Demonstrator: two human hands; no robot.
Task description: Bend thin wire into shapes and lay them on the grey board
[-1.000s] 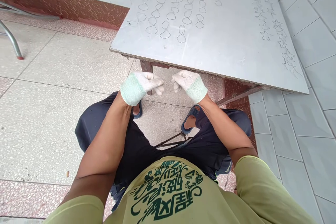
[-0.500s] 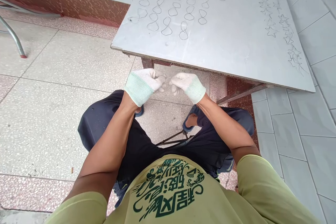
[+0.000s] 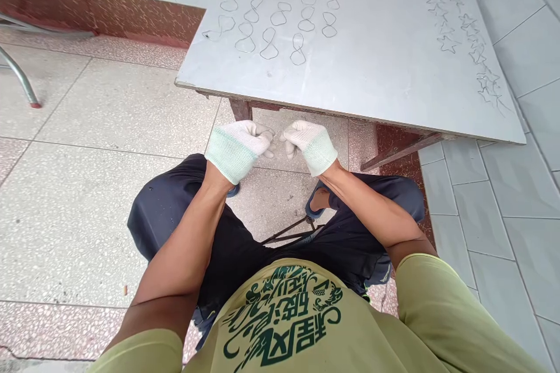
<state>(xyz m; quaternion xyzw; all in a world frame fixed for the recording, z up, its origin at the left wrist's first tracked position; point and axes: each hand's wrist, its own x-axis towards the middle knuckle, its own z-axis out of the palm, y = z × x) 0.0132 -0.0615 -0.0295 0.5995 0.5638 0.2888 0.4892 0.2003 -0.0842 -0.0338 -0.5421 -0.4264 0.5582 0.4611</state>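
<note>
My left hand (image 3: 245,143), in a white knit glove with a pale green cuff, is closed in a pinch in front of the table edge. Facing it, a small gap away, my right hand (image 3: 308,143) is gloved the same way and also pinched. Between the fingertips runs a thin wire (image 3: 278,133), faint and hard to follow; its full shape is hidden by the fingers. Several wire figure-eights (image 3: 298,49) lie in rows on the white tabletop (image 3: 367,64) beyond my hands. Several wire stars (image 3: 448,44) lie toward its right side.
The table's wooden brace (image 3: 400,151) slants down under its right part. Grey wall tiles (image 3: 485,204) border the right side. A metal chair leg (image 3: 21,78) stands at far left on the speckled floor (image 3: 96,204). My knees flank my hands.
The view has shifted slightly, so the table's contents appear a little further left. My right hand has turned a little and moved slightly left. Both hands keep their pinch.
</note>
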